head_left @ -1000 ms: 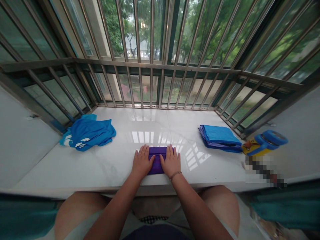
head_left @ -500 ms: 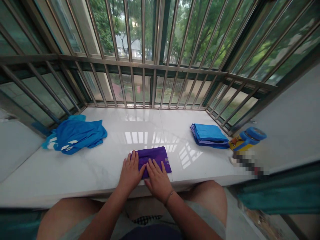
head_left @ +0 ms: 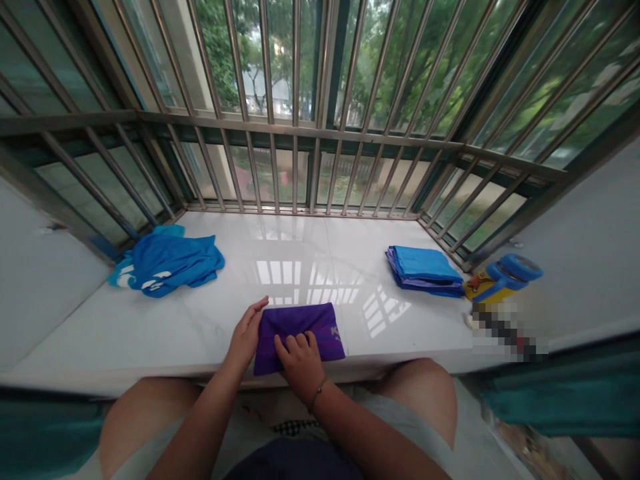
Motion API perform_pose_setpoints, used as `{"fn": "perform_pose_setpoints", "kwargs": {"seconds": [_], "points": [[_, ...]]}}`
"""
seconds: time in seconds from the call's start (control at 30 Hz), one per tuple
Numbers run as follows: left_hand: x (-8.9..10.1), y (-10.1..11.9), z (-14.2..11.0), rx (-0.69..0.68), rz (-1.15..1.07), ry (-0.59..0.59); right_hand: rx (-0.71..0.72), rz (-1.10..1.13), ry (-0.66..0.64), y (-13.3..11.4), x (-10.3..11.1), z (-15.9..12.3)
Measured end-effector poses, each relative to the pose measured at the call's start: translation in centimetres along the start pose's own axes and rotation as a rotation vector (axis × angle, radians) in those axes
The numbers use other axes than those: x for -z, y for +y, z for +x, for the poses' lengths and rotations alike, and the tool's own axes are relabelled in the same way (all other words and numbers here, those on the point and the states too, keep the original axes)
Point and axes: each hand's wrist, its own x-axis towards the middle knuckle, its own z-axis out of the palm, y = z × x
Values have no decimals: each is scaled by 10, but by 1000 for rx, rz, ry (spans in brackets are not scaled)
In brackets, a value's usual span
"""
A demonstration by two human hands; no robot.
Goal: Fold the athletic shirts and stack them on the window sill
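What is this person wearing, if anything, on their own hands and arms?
The left hand and right hand wear no gloves, and no sleeves show. A thin bracelet circles the right wrist; none shows on the left.

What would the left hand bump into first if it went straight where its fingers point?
Probably the window bars. The left hand points forward and a bit right, past the purple cloth and over the white sill. Depth is hard to tell.
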Motion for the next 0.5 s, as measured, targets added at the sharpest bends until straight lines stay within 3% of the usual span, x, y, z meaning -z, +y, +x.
{"fn": "perform_pose_setpoints", "kwargs": {"seconds": [0.1, 0.2, 0.3, 0.43, 0.5], "points": [[2, 1, -1, 28, -109, 36, 39, 29, -26, -4, 2, -2], [2, -2, -1, 34, -196, 56, -26, 186, -118, -2, 22, -2], [1, -3, 1, 46, -299, 40, -255, 568, -51, 10, 60, 0], [0, -2, 2, 65, -429, 3, -695, 1249, 232, 50, 124, -4], [1, -2, 2, 74, -461, 1, -925, 1400, 383, 80, 153, -12]]}}
